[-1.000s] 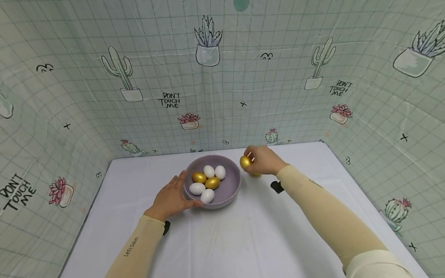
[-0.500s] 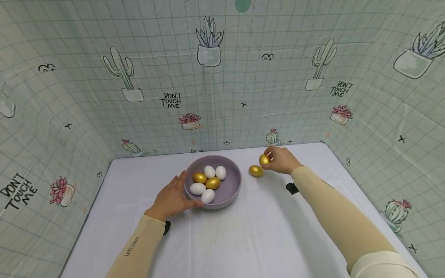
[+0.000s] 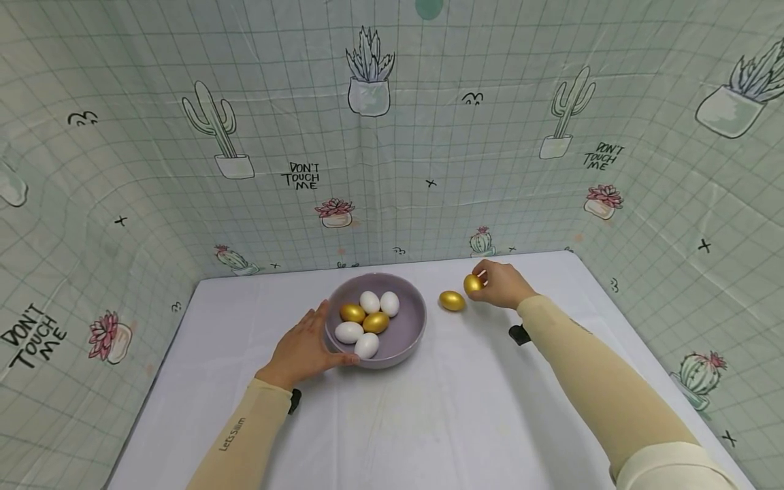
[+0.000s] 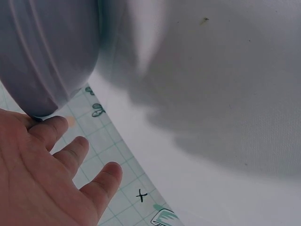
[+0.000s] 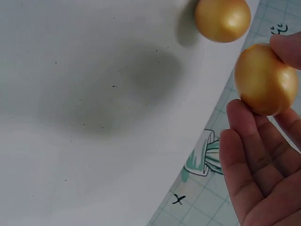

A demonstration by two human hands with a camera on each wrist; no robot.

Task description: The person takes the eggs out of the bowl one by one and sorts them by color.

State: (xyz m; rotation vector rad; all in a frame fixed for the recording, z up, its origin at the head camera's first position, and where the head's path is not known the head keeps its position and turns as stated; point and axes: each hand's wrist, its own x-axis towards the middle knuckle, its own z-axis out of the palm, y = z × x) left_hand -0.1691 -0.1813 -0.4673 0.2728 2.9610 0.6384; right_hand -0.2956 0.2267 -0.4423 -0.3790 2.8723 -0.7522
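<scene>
A mauve bowl [image 3: 404, 340] stands on the table, with white eggs [image 3: 367, 346] and two golden eggs [image 3: 376, 322] inside. My left hand [image 3: 303, 350] rests against the bowl's left side, thumb along the front rim. Seen from the left wrist, one finger touches the bowl [image 4: 51, 52] while other fingers [image 4: 106, 181] extend off it. To the right of the bowl, my right hand [image 3: 502, 284] pinches a golden egg [image 3: 472, 284] between thumb and fingertips. Another golden egg [image 3: 452, 301] lies on the cloth just left of that hand; both also show in the right wrist view.
White cloth covers the table [image 3: 416, 429]. A fabric backdrop [image 3: 392, 150] with a grid and plant drawings rises behind it and along both sides.
My right hand has moved right, away from the bowl, with the golden egg in its fingers. The golden egg on the cloth has come into full sight. My left hand stays at the bowl.
</scene>
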